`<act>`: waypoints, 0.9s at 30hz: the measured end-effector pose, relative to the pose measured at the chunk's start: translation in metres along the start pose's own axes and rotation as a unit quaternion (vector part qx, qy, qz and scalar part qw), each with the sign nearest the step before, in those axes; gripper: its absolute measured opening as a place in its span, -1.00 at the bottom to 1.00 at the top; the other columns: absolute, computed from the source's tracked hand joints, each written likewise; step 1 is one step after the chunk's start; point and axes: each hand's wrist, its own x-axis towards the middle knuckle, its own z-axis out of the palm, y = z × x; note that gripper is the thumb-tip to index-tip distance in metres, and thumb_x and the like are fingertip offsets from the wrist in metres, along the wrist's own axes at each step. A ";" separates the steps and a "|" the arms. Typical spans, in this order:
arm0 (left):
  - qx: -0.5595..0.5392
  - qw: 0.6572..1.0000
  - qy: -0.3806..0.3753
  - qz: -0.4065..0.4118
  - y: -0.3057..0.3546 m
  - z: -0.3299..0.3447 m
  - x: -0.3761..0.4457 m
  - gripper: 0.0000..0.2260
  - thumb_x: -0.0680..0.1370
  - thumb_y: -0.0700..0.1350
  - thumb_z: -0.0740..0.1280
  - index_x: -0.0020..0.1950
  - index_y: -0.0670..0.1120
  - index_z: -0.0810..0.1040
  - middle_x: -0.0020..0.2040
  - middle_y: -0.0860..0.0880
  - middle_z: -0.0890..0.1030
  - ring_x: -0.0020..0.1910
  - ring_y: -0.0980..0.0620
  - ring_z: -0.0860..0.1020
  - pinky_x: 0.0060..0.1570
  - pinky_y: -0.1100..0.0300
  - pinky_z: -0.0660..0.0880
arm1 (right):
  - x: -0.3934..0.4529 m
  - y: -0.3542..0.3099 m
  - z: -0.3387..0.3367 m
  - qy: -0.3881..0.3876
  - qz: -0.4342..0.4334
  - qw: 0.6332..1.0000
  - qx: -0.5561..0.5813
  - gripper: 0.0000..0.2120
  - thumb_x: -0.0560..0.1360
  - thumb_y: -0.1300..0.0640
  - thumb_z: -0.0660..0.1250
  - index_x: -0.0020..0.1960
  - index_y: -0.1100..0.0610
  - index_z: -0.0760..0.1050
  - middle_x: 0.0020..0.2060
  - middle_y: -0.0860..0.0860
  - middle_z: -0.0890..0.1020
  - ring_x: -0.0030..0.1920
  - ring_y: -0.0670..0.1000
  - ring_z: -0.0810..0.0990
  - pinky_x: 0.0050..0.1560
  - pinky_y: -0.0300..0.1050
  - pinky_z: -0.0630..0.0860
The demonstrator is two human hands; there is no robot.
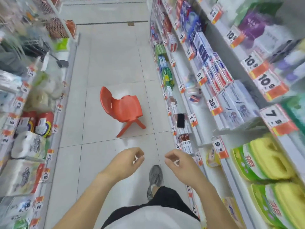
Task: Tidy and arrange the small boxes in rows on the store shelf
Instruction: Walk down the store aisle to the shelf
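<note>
Aisle, walking approach. Left hand (127, 160) and right hand (177, 161): fingers loosely curled, holding nothing, free for stocking. Small red-and-white cardboard boxes (185, 142) crowd the low white metal store shelf (196, 129) at right. Orange plastic chair (122, 108) beside them, likely for seated work.

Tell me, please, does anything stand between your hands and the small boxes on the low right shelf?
Nothing visible does. Both hands hang empty over the floor, the boxes just ahead to the right. The red chair stands mid-aisle, left of that path. A phone lies on boxes further along.
</note>
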 end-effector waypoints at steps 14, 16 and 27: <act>-0.030 0.999 0.016 -0.004 -0.004 -0.152 0.280 -0.93 0.58 0.03 0.24 -0.02 0.12 0.51 -0.11 0.27 0.55 -0.18 0.26 0.54 -0.18 0.34 0.40 | 0.321 -0.077 -0.132 -0.025 -0.013 0.999 -0.025 -0.86 0.57 0.01 0.33 0.10 -0.03 0.58 -0.04 -0.22 0.63 0.00 -0.29 0.58 0.04 -0.38 0.46; -0.016 1.000 0.003 0.000 -0.006 -0.174 0.322 -0.89 0.58 0.06 0.22 -0.05 0.10 0.52 -0.19 0.25 0.57 -0.21 0.23 0.54 -0.26 0.34 0.38 | 0.352 -0.084 -0.145 -0.009 0.002 1.000 -0.013 -0.88 0.57 0.02 0.33 0.09 -0.04 0.58 -0.03 -0.21 0.63 0.00 -0.27 0.58 0.06 -0.37 0.47; 0.024 0.995 -0.062 0.077 0.032 -0.259 0.541 -0.82 0.59 0.12 0.18 0.10 0.14 0.51 -0.03 0.24 0.60 -0.11 0.27 0.56 -0.07 0.25 0.53 | 0.493 -0.087 -0.222 0.027 0.073 0.997 0.025 -0.86 0.58 -0.02 0.32 0.10 -0.04 0.58 -0.06 -0.21 0.63 0.01 -0.25 0.58 0.11 -0.30 0.52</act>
